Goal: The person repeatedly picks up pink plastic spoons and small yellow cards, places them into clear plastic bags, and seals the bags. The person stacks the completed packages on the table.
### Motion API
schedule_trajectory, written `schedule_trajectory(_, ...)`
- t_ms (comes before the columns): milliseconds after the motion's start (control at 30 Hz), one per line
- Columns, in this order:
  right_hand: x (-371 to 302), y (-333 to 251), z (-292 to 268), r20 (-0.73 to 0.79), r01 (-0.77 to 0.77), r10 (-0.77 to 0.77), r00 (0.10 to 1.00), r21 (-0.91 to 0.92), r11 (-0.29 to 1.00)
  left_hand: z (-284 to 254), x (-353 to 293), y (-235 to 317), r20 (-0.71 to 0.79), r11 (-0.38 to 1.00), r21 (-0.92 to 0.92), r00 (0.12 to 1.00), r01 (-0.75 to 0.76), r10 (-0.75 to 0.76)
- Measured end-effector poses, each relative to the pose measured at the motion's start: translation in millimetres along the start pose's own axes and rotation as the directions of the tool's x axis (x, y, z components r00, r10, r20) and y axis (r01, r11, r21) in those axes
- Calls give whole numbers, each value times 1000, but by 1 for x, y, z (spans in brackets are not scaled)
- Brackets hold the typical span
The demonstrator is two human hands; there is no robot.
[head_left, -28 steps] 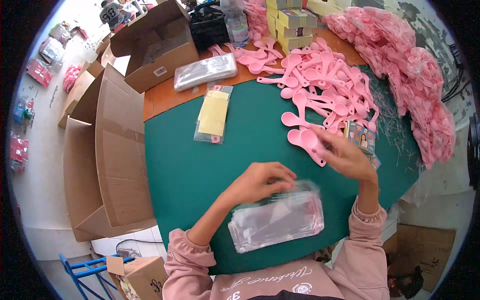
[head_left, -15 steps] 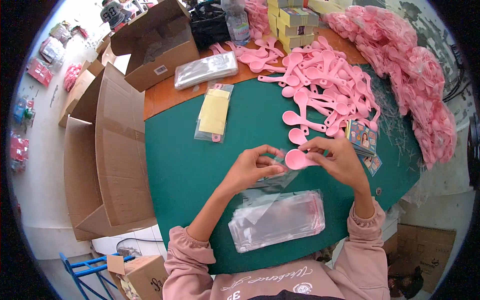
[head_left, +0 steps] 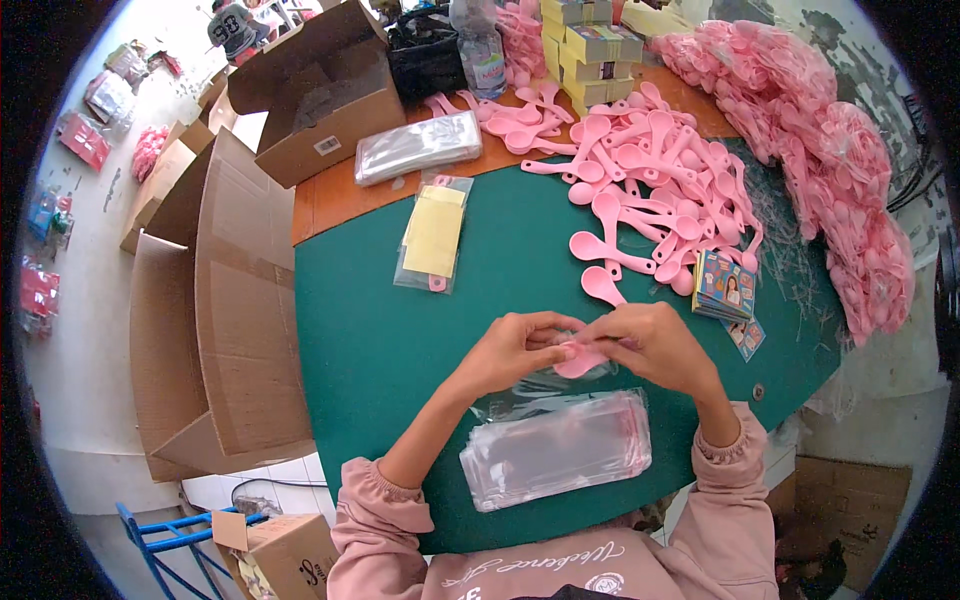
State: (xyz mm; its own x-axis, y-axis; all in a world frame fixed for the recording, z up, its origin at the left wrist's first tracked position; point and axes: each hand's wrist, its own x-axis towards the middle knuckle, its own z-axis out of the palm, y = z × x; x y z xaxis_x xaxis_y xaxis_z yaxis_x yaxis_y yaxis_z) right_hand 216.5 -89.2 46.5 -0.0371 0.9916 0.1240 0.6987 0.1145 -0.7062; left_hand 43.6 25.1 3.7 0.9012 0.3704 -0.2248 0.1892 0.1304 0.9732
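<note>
My left hand is closed on a clear plastic bag, whose loose end hangs below the fingers. A pink plastic spoon is pinched in my right hand, its bowl at the bag's mouth by my left fingertips. The handle is hidden behind the right fingers, and I cannot tell how far the spoon is inside the bag. Just below lies a stack of clear bags. Beyond my right hand spreads a pile of pink spoons, with one single spoon nearest it.
A packed bag with a yellow card lies on the green table mat. Printed cards are stacked at right. Behind stand a bottle, yellow-edged card bundles and bagged spoons. Cardboard boxes flank the table's left.
My hands have come together and slightly nearer to me. The spoon has moved left and down against the bag at my left fingers, its bowl now partly covered.
</note>
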Motion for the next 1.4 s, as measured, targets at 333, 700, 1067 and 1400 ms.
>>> schedule_trajectory(333, 0, 16, -4, -27, -270, 340, 940, 547, 792, -9, 1, 10, -60, 997, -75, 998, -2, -3)
schedule_trajectory(700, 6, 9, 12, -259, -69, 274, 926, 597, 799, -16, 1, 14, 175, 981, -177, 983, 84, -53)
schedule_trajectory(1067, -48, 62, -65, -671, -587, 331, 664, -193, 786, -21, -4, 33, 32, 975, -221, 999, 33, -26)
schedule_trajectory(1400, -65, 75, -85, -779, -786, 397, 485, -189, 589, -24, 3, 17, 34, 999, -6, 998, -51, 51)
